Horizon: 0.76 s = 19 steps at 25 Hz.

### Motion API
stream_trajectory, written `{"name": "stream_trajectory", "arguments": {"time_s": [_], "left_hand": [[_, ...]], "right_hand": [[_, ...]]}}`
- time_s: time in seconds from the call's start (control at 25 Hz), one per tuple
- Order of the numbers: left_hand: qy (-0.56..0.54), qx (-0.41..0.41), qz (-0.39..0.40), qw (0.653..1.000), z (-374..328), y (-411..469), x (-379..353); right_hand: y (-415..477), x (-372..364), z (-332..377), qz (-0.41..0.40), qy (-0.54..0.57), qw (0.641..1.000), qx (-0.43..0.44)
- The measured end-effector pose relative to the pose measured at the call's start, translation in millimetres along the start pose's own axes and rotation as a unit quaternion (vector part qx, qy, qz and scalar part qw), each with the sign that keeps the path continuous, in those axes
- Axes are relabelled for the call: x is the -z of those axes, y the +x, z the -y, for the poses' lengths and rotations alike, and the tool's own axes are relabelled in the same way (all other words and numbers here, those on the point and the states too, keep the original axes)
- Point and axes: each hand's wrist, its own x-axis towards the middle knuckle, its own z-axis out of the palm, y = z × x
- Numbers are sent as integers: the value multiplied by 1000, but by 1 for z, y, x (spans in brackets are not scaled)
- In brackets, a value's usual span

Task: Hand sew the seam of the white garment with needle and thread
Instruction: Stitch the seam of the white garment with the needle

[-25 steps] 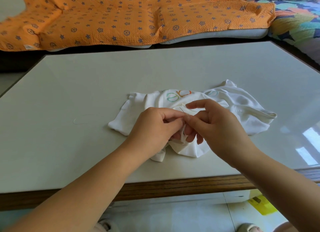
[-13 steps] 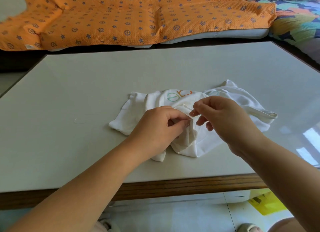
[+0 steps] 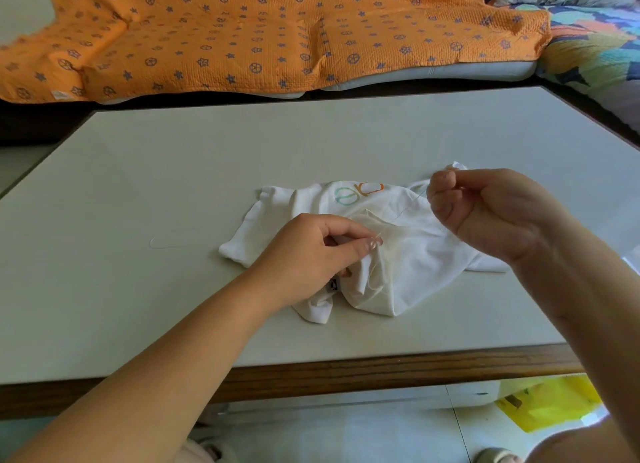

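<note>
A pale table with a wooden front edge stands before a sofa covered by an orange blanket with blue stars and wheels. The white garment lies crumpled near the front middle of the table, with its green and orange print turned to the far side. The left hand rests on the garment and pinches a raised fold of it between thumb and forefinger. The right hand is lifted above the garment's right part, its fingers curled and closed on the thread, which runs tight from the pinched fold up to these fingertips. The needle is probably between those fingers, but it is too thin to see. A loose piece of thread lies on the table, well apart to the left. A yellow bag lies on the floor.
</note>
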Motion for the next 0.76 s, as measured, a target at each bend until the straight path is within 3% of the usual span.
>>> {"name": "stream_trajectory", "arguments": {"time_s": [0.12,0.2,0.24,0.36,0.48,0.76], "left_hand": [[-20,16,8,1000,1,2,2],[-37,27,19,999,1,3,4],[-48,33,26,998,1,3,5],[-81,46,40,995,-2,1,9],[-159,68,43,984,-5,1,14],[-308,114,16,944,-3,6,34]], "right_hand": [[10,6,0,-27,-49,994,93],[18,10,-4,-74,-192,961,182],[20,13,-6,-108,-291,922,229],[24,21,-13,-159,-540,761,323],[28,30,-17,-143,-662,656,332],[37,51,-6,-168,-760,568,266]]}}
